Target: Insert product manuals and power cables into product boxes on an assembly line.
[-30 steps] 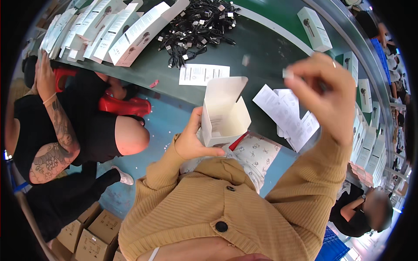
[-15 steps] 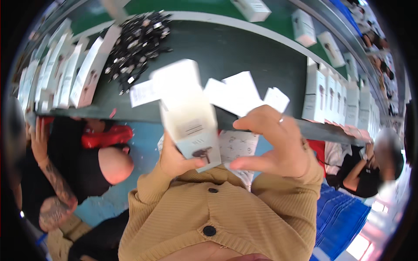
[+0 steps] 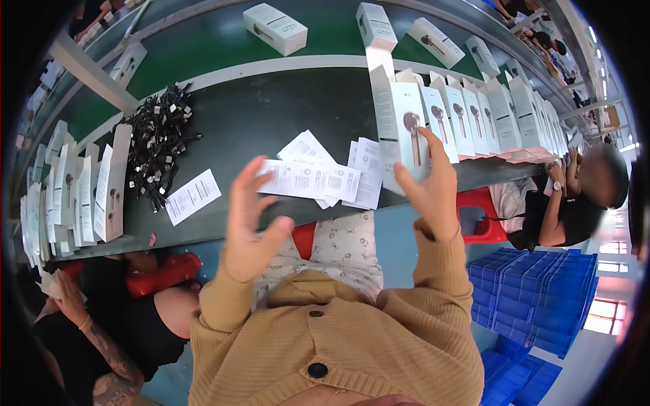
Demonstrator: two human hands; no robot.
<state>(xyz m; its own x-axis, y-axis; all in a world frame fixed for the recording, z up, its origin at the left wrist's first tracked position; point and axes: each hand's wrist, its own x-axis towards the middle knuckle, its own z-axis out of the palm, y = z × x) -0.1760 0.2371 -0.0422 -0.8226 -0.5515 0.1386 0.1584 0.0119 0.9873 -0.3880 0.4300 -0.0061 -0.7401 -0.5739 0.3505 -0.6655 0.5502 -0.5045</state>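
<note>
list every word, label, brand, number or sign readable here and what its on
White box by the right hand: short heading above the printed picture, not copied out here; its finer print is too small.
Sheets near the left hand: fine print and diagrams, too small to read.
Boxes standing at the right: small print, not legible.

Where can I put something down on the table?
The dark patch between the cables and right boxes, behind the papers. Also the green strip beyond the cables, left of a lying box. Left boxes and right boxes crowd the ends.
</note>
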